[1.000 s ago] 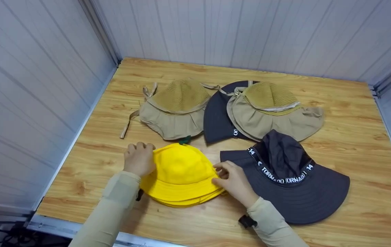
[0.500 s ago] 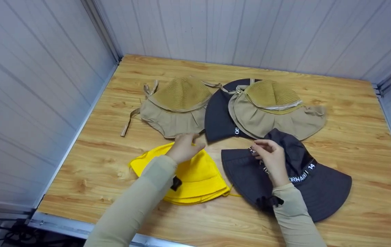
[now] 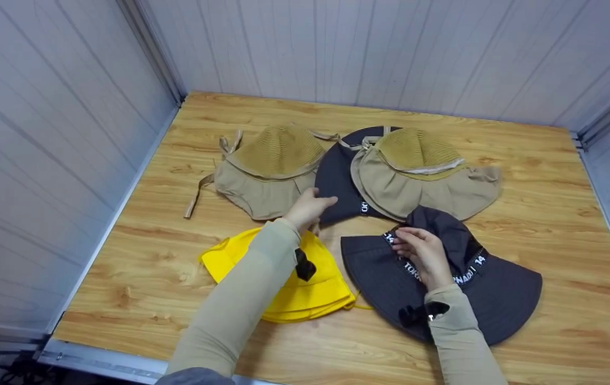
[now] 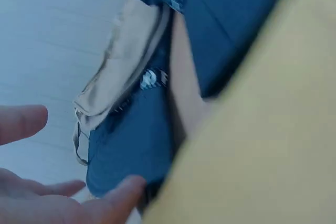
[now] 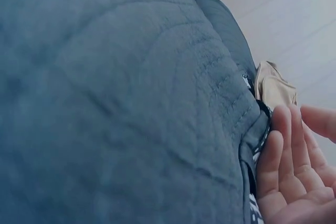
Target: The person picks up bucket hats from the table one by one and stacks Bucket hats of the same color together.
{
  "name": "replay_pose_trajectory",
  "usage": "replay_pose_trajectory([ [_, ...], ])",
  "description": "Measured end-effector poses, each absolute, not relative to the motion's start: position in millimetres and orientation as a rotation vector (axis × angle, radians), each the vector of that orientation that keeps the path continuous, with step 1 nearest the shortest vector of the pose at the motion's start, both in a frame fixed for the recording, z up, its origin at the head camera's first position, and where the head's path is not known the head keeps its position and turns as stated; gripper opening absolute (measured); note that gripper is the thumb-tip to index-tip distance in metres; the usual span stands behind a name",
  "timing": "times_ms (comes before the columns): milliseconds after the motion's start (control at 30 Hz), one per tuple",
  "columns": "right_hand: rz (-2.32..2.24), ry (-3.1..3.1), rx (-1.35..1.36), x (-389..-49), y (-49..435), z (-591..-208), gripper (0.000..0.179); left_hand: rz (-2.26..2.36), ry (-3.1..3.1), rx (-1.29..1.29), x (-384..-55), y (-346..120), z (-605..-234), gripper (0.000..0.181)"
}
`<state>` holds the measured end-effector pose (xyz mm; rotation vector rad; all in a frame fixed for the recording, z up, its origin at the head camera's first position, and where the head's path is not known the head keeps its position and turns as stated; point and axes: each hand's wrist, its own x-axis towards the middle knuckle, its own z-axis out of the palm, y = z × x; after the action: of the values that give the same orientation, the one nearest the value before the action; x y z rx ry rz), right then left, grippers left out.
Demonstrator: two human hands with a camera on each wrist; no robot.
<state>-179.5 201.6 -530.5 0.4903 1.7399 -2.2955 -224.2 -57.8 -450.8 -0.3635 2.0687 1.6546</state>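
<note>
At 4 o'clock, on the near dark hat (image 3: pixel 489 305), I'm reading "14" twice, "TOR", "NADO", my right hand (image 3: pixel 426 256) blocking between. Far dark hat (image 3: pixel 334 176), at its 10 o'clock, is showing "OO" or "DO".

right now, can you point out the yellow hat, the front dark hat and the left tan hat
Yellow hat (image 3: pixel 313 297), head view: on its brim.
Front dark hat (image 3: pixel 497 302), head view: on the right part of its brim.
Left tan hat (image 3: pixel 279 152), head view: on its ribbed crown.

we get soft light, a shadow on the table (image 3: pixel 260 345) behind the left hand (image 3: pixel 306 209); its wrist view blurs the yellow hat (image 4: pixel 273 145).
</note>
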Motion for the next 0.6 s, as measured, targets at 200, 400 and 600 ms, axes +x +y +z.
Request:
replay_pose_trajectory([
  [200, -2.278, 1.710, 0.477, -180.3, 204.8, -531.6, 0.014, 1.753, 1.879, -0.485, -233.6, -55.7, -450.5, 0.080],
  [400, -2.261, 1.713, 0.476, -180.7, 204.9, -532.1, 0.012, 1.741, 1.846, -0.527, -236.7, -51.3, -456.6, 0.084],
  [600, -2.255, 1.717, 0.459, -181.8, 204.2, -533.8, 0.010, 1.805, 1.805, -0.550, -237.9, -48.5, -461.5, 0.082],
])
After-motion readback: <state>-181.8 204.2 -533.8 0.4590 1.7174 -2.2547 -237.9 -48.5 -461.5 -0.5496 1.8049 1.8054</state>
